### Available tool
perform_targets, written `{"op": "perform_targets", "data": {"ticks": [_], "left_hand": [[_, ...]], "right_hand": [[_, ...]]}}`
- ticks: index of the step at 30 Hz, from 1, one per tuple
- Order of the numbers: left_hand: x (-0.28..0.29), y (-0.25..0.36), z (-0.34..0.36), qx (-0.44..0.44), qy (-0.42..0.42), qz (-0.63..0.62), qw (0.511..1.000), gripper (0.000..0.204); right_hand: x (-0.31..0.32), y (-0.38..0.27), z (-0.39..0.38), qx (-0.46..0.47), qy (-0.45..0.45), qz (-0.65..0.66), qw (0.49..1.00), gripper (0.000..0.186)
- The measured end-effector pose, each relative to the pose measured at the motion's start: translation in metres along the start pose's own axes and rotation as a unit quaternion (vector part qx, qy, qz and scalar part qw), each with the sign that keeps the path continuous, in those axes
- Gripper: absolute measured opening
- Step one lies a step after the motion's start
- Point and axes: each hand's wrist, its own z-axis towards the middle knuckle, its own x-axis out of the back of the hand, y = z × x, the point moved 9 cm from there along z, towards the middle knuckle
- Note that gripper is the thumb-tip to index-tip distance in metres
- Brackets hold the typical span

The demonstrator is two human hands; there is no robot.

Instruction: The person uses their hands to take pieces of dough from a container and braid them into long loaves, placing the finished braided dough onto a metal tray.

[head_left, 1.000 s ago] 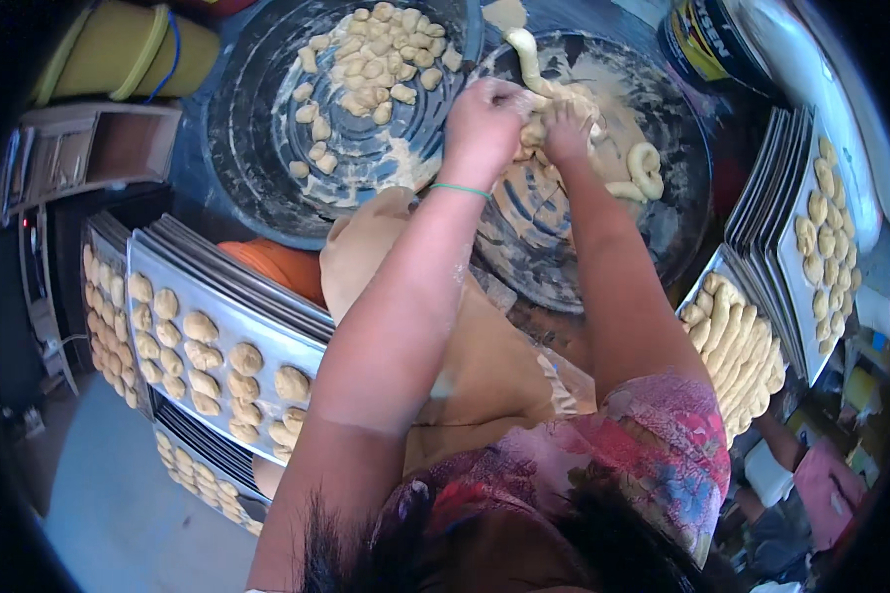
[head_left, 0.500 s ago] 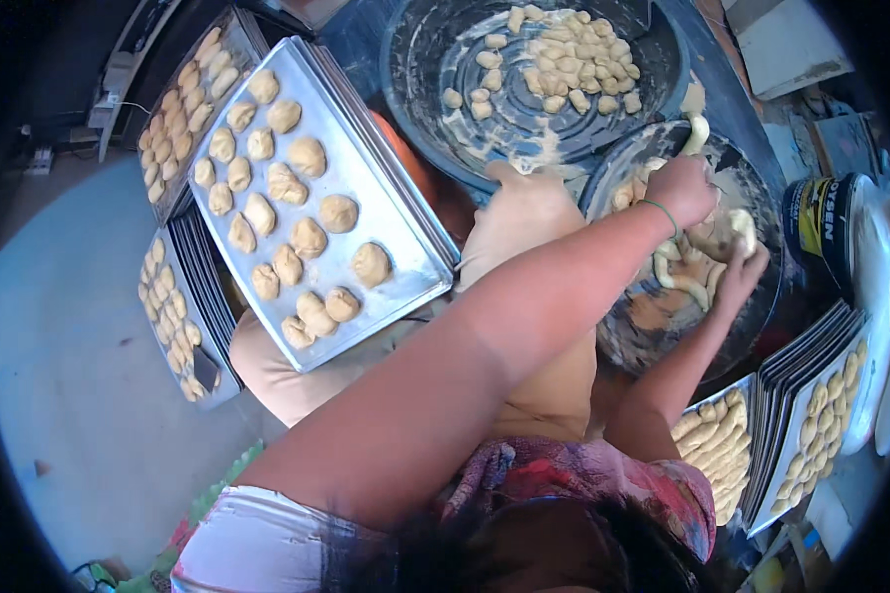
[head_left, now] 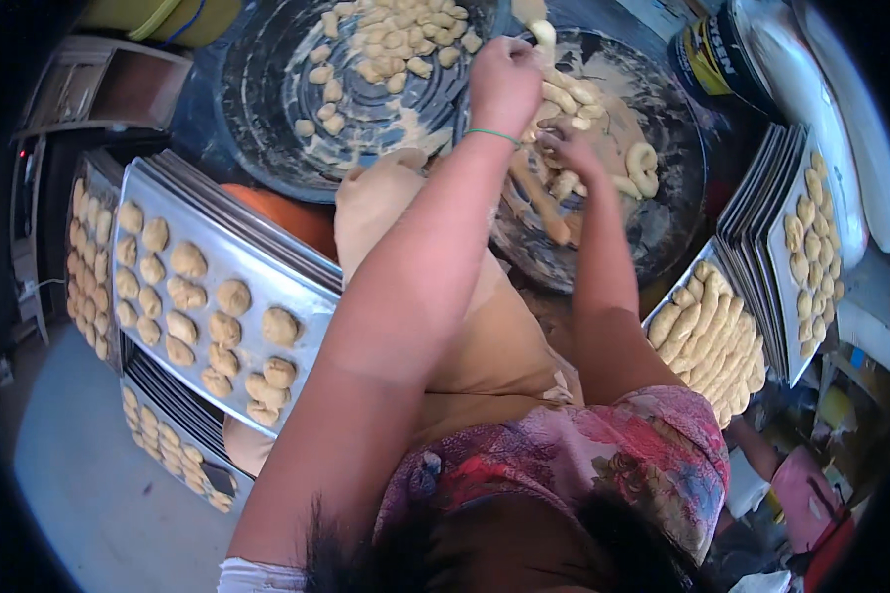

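Note:
My left hand (head_left: 507, 91), a green band at its wrist, is closed round a pale dough rope (head_left: 544, 40) whose end sticks out past the fingers. Just beside it, my right hand (head_left: 570, 150) hovers low over the dough with its fingers curled but apart; I see nothing held in it. Both hands are over the floury dark basin (head_left: 697, 203) on the right. Inside lie several dough strips (head_left: 562, 96) and a looped dough rope (head_left: 643, 168). A larger dark basin (head_left: 233, 128) to the left holds many small dough lumps (head_left: 396, 40).
On the left, stacked metal trays (head_left: 242, 217) carry rounded dough balls (head_left: 280, 326). More stacked trays (head_left: 761, 188) stand at the right, beside a tray of long dough pieces (head_left: 707, 346). Behind them are a dark paint bucket (head_left: 700, 54) and white sacks (head_left: 841, 128). Another person's pink clothing (head_left: 803, 494) shows lower right.
The whole view has shifted, so the basins sit further left. My right hand has let go of the dough rope it held, which lies looped in the basin, and has moved close to my left hand.

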Motion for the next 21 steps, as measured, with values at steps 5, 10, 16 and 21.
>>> {"op": "perform_targets", "data": {"ticks": [5,10,16,21], "left_hand": [[0.010,-0.004,0.002,0.010,0.033,-0.036,0.999,0.026],[0.003,-0.005,0.003,0.029,0.000,-0.028,0.999,0.028],[-0.018,-0.002,0.004,0.010,-0.062,-0.053,0.997,0.031],[-0.013,-0.008,0.002,0.063,-0.063,-0.051,0.995,0.029]], "right_hand": [[-0.084,0.095,-0.020,0.043,0.239,-0.377,0.894,0.050],[-0.116,0.138,0.013,0.070,0.127,-0.179,0.973,0.062],[-0.087,0.170,0.065,-0.203,0.011,0.138,0.969,0.058],[-0.105,0.112,0.129,-0.051,0.162,0.461,0.871,0.051]]}}
